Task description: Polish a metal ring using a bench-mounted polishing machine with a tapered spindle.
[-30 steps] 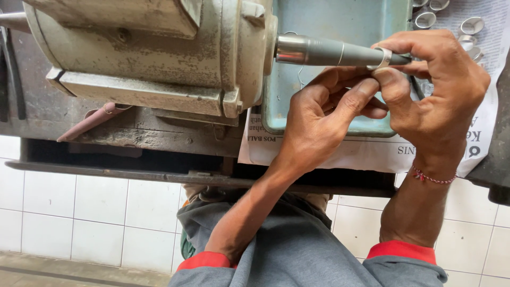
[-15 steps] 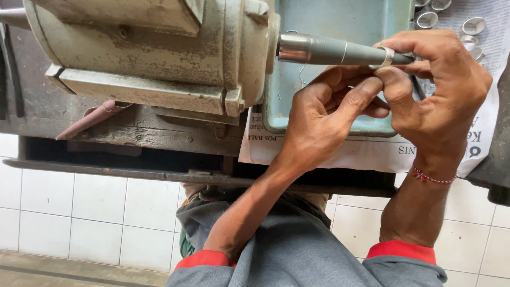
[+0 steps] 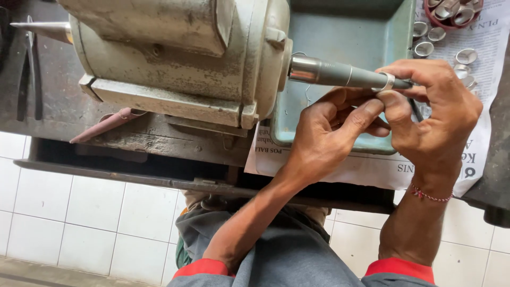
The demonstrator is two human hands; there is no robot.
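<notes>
Ring: small silver metal band [image 3: 386, 82] sits around the grey tapered steel spindle [image 3: 345, 75], near its thin end, above the green metal tray [image 3: 340, 32].
Spindle axis: runs left to right, thick end at the worn grey motor housing [image 3: 180, 58], tip pointing right under the right hand [image 3: 433, 114].
Right hand: fingers closed on the ring, thumb below, forefinger over the top.
Left hand [image 3: 329, 135]: fingers curled up from below, fingertips touching the ring and spindle; grip hidden, cannot tell.
Edges: dark table [image 3: 159, 143] front edge lies just below the hands; newspaper [image 3: 478, 133] overhangs it.
Room: loose silver rings [image 3: 433, 40] lie beyond, well apart.
</notes>
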